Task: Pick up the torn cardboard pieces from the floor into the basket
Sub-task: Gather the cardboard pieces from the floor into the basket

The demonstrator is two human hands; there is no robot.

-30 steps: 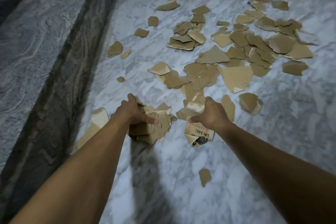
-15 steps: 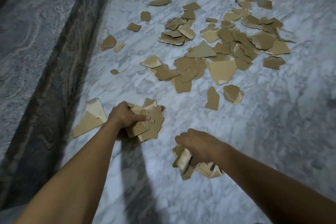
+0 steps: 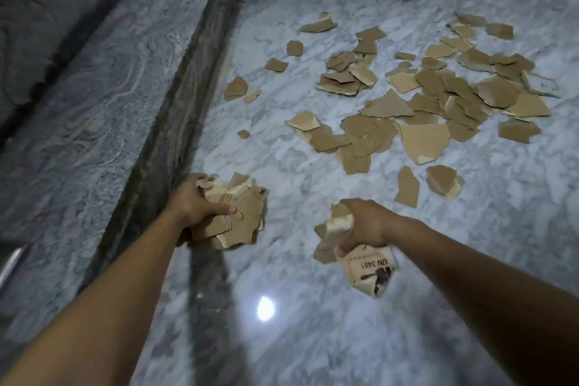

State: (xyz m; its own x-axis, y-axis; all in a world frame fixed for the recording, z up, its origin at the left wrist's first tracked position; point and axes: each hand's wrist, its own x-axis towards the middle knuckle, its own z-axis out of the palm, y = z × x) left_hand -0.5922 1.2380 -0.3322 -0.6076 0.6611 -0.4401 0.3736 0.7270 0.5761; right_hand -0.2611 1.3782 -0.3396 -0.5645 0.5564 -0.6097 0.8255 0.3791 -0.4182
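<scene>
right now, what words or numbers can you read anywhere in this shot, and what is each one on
"UN 3481": printed on the pale cardboard piece that the right hand grips; it reads upside down to the camera.
Dark printed symbol beside it on the same piece: torn and blurred, not readable.
Faint marks on a pale scrap at the far right of the floor: too small to read.
The bundle in the left hand: no print visible.

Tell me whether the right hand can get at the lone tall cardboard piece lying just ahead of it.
Probably yes for reach: bare floor lies between the right hand and that cardboard piece. But its grip is full of a bundle of torn pieces, so taking one more looks awkward.
</scene>
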